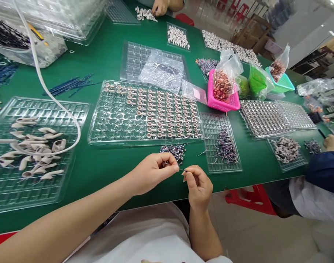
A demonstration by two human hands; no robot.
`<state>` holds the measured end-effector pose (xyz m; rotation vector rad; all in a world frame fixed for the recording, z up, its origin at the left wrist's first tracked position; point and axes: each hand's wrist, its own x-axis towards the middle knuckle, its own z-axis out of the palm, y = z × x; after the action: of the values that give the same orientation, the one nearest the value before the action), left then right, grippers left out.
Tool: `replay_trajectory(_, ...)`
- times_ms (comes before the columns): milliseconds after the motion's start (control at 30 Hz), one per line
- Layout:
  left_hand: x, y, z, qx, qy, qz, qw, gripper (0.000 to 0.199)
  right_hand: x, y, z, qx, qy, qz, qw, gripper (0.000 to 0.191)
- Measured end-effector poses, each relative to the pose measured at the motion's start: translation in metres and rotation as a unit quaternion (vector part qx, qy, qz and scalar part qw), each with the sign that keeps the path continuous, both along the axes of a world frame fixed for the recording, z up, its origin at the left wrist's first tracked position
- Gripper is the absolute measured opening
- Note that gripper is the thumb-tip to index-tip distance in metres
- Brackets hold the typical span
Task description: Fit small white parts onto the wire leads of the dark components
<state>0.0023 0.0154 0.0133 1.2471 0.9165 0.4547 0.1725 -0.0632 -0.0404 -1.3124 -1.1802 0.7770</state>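
One thin lead [181,170] stretches over the green surface [101,171]: our left hand [154,170] pinches it beside what looks like a small ringed part [166,162], and our right hand [200,188] holds the other end in a narrow pinch. We judge this a lead-handling step, calling for steady tension. Wired parts [176,150] lie just beyond, before a partly filled tray [119,122]; a white cable [79,133] loops well apart, hindering neither.

A pink basket [221,105] stands near a green bag [257,82] and turquoise basket [285,85].
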Motion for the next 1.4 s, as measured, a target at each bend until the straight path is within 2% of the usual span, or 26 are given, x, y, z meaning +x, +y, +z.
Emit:
replay_trajectory(200, 0.001, -0.007, 0.004, 0.153, 0.045, 0.027, 0.987, 0.017, 0.001, 0.0, 0.0, -0.021, 0.012, -0.005, 1.0, 0.011)
replay_trajectory(300, 0.002, -0.008, 0.005, 0.182, 0.053, 0.028, 0.981, 0.015, 0.001, 0.0, -0.001, -0.027, 0.012, -0.011, 1.0, 0.013)
replay_trajectory(467, -0.003, -0.003, 0.006, 0.132, 0.048, 0.022, 0.99, 0.018, 0.002, 0.001, -0.005, -0.025, 0.029, -0.037, 0.999, 0.015)
replay_trajectory(633, -0.01, 0.003, 0.001, 0.024, -0.019, -0.013, 0.999, 0.02, 0.001, 0.003, -0.008, -0.011, 0.05, -0.059, 0.997, 0.013)
replay_trajectory(700, -0.009, 0.002, -0.001, 0.024, -0.014, -0.019, 0.999, 0.023, 0.001, 0.004, -0.008, -0.008, 0.043, -0.071, 0.996, 0.013)
replay_trajectory(800, -0.004, -0.001, -0.006, 0.106, 0.026, -0.012, 0.994, 0.025, 0.0, 0.003, -0.008, 0.004, 0.027, -0.088, 0.996, 0.01)
replay_trajectory(967, 0.002, -0.004, -0.017, 0.271, 0.05, 0.01, 0.961, 0.03, -0.001, -0.001, -0.006, 0.008, -0.033, -0.091, 0.995, 0.008)
replay_trajectory(1400, 0.003, -0.005, -0.021, 0.343, 0.066, 0.024, 0.937, 0.028, 0.001, -0.003, -0.005, 0.004, -0.136, -0.064, 0.989, 0.011)
